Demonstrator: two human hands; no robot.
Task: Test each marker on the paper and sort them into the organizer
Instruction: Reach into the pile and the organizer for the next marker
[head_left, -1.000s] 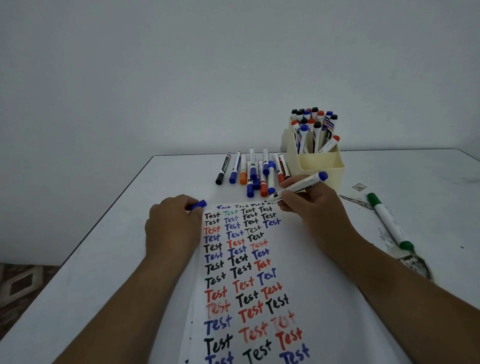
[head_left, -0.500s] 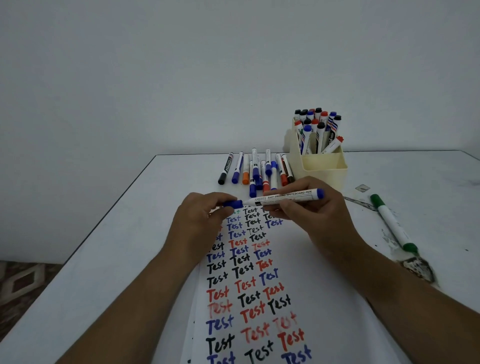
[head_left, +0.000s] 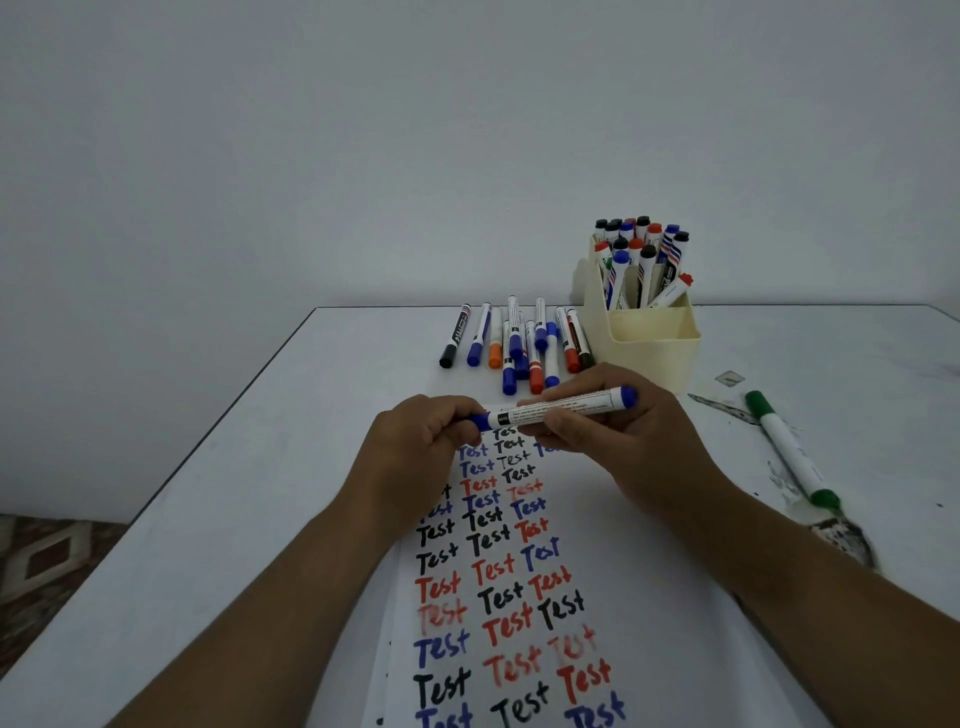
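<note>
Blue ink was the last thing put down, and a second earlier our right hand (head_left: 631, 441) was writing near the far end of the test sheet (head_left: 519, 582) while our left hand (head_left: 415, 447) kept the cap apart at the sheet's left edge. By this moment we had lifted the blue whiteboard marker (head_left: 558, 408) level above that far end, and the blue cap (head_left: 480, 420) sat on its tip. Our left fingers pinched the cap; our right fingers and thumb clasped the barrel. We judged the test finished and the capping nearly done, though we could not tell whether the cap had seated fully. What remained was to drop it into the cream organizer (head_left: 644, 338) towards the tabletop's far edge, already crowded with markers. Beside the organizer the untested markers (head_left: 519, 345) lay in a row.
</note>
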